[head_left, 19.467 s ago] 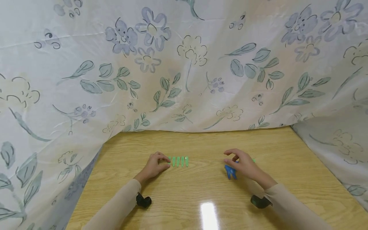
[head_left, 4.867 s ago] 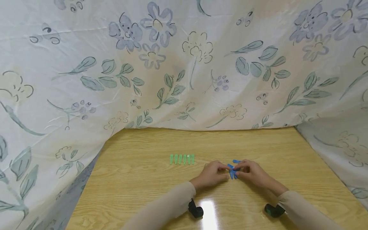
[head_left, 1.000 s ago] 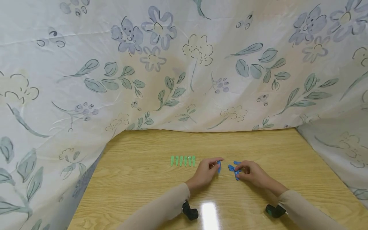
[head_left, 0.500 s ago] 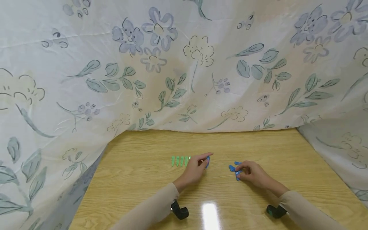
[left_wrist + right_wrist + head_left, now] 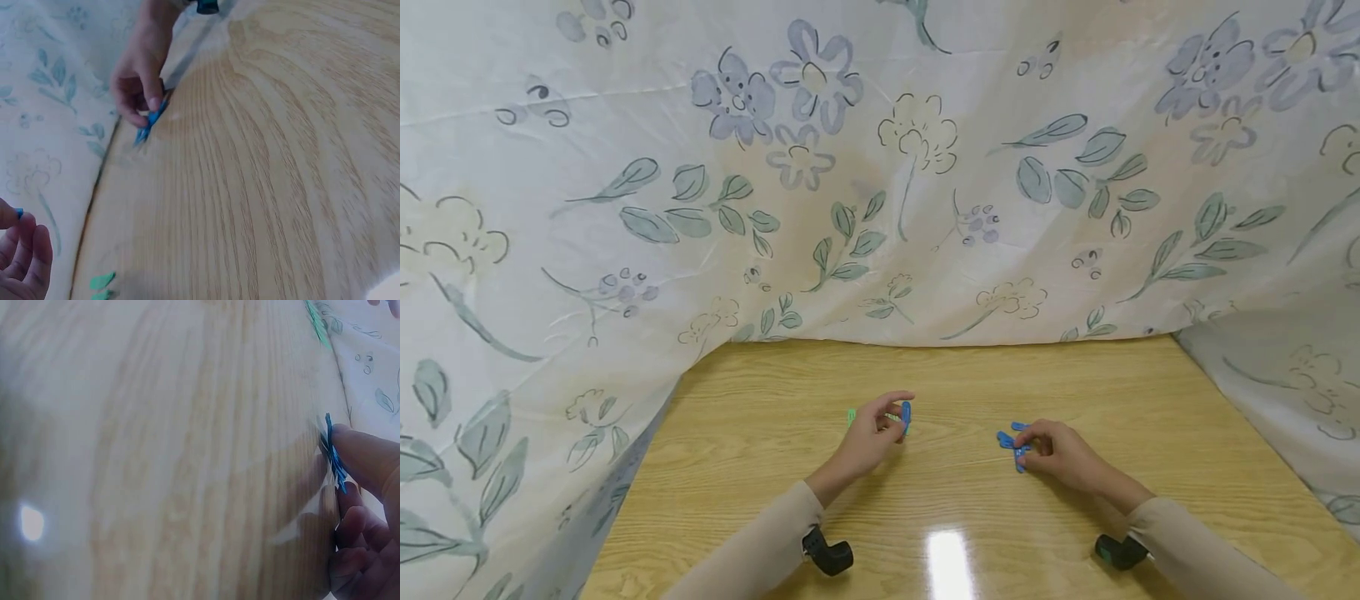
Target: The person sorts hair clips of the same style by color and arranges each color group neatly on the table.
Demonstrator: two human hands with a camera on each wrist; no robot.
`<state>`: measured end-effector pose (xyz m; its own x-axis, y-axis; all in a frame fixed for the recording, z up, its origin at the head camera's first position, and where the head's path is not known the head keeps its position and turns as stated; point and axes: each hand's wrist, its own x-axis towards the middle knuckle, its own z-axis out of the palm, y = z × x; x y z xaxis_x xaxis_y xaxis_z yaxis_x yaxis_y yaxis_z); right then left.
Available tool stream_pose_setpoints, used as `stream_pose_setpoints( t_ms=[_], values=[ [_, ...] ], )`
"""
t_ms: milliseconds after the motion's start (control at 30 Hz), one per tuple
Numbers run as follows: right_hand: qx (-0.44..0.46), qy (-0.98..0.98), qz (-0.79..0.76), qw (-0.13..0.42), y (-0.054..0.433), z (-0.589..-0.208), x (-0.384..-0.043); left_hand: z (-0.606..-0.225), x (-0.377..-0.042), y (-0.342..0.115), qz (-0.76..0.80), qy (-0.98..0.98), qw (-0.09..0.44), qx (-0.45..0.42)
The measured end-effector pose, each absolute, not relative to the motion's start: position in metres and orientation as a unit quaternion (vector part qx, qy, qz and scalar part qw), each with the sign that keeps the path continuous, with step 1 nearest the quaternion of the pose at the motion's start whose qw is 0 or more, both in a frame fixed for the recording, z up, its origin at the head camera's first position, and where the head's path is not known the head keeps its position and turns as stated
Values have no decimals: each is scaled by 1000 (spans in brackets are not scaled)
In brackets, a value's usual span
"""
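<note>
My left hand [image 5: 868,432] pinches one blue snap hair clip [image 5: 906,412] between thumb and fingers, above the right part of the row of green hair clips [image 5: 851,416]. Most of that row is hidden behind the hand. On the right, my right hand [image 5: 1062,452] has its thumb and fingers curled at a small cluster of blue hair clips [image 5: 1005,439], pinching at least one. In the right wrist view the thumb presses against the blue clips [image 5: 333,453]. Only the tip of the held clip [image 5: 19,212] shows in the left wrist view.
The clips lie on a wood-grain table [image 5: 955,375]. A floral cloth [image 5: 850,250] hangs along its back and both sides. A bright light reflection [image 5: 949,562] falls near the front. Each wrist carries a black camera [image 5: 827,552].
Over the last second my left hand has carried a blue clip left, from near the cluster to the green row. The right hand stays in place. Earlier, both hands were at the blue cluster.
</note>
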<state>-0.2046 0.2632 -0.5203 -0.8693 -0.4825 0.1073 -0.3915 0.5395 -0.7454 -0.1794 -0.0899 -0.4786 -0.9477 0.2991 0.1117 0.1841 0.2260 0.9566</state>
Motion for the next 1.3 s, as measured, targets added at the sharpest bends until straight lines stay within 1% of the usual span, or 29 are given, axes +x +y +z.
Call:
stream_pose_setpoints(
  t_ms=[267, 600, 967, 1300],
  values=[
    [-249, 876, -410, 56, 265, -523, -205, -473, -172, -110, 613, 778, 39, 131],
    [-247, 873, -414, 65, 266, -526, -204, -482, -162, -135, 599, 794, 25, 96],
    [-260, 872, -410, 66, 267, -527, -203, -506, -150, -160, 602, 793, 38, 85],
    [-260, 869, -417, 60, 268, -525, -204, -517, -150, -167, 589, 805, 45, 64]
  ],
)
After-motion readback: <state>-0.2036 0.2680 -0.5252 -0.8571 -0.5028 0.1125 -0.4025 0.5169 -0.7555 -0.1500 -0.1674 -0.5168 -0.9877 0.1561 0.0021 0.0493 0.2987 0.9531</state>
